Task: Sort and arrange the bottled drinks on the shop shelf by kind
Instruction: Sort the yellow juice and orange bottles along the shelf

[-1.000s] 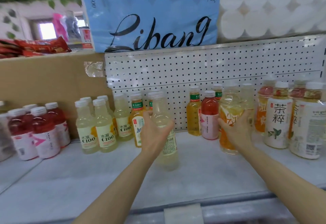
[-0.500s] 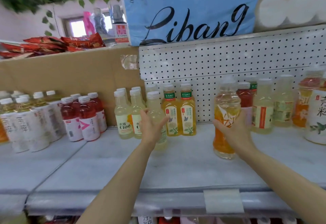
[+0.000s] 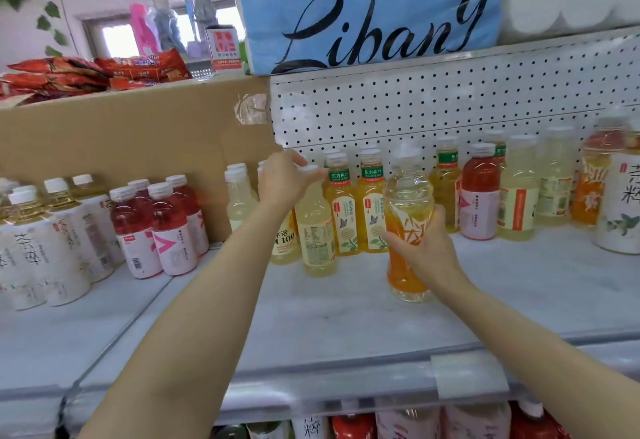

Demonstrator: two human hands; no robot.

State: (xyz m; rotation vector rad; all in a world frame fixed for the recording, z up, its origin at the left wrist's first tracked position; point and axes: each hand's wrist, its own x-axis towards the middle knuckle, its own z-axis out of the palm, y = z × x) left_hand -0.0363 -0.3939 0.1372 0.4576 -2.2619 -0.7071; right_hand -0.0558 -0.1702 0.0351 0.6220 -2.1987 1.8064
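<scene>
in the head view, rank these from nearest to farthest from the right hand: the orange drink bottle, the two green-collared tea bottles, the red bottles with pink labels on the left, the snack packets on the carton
1. orange drink bottle: gripped by the right hand.
2. green-collared tea bottles: just left of that bottle, by the pegboard.
3. red bottles with pink labels: far left, beyond the left hand.
4. snack packets: upper left, on top of the carton.
</scene>
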